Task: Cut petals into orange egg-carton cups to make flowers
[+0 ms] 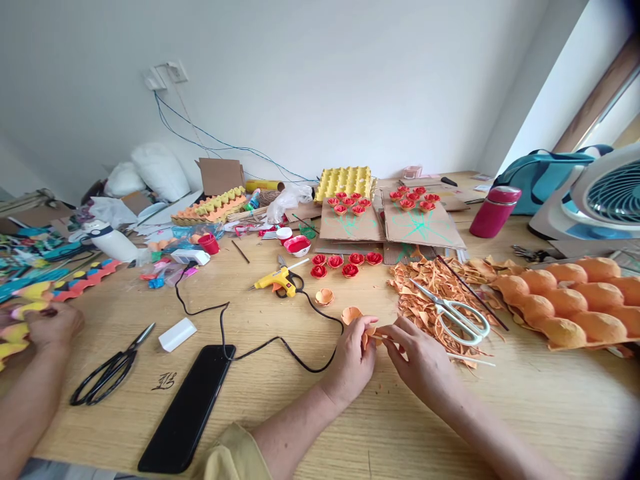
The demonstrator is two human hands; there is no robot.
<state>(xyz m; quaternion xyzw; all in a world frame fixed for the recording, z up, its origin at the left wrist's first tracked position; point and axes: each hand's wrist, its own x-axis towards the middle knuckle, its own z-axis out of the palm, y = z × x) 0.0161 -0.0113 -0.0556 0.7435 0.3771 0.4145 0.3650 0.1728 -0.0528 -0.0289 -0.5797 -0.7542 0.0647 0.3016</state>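
Note:
My left hand (353, 360) pinches a small orange egg-carton piece (369, 335) near the middle of the table. From the other side, the fingers of my right hand (423, 357) close on the same piece; much of it is hidden by the fingers. Just beyond my left fingertips lies an orange paper cup (351, 315), and a layered orange flower (325, 297) sits a little farther back. A pile of orange scraps (415, 287) is to the right of my hands, with white-handled scissors (463, 320) resting on it.
A yellow glue gun (275, 281) lies behind a black cable (280, 340). Red paper flowers (350, 270) stand in rows near cardboard sheets (425, 230). Orange egg tray (575, 300) is at right; phone (187, 407) and black scissors (107, 373) at left. Another person's hand (53, 323) touches coloured carton pieces.

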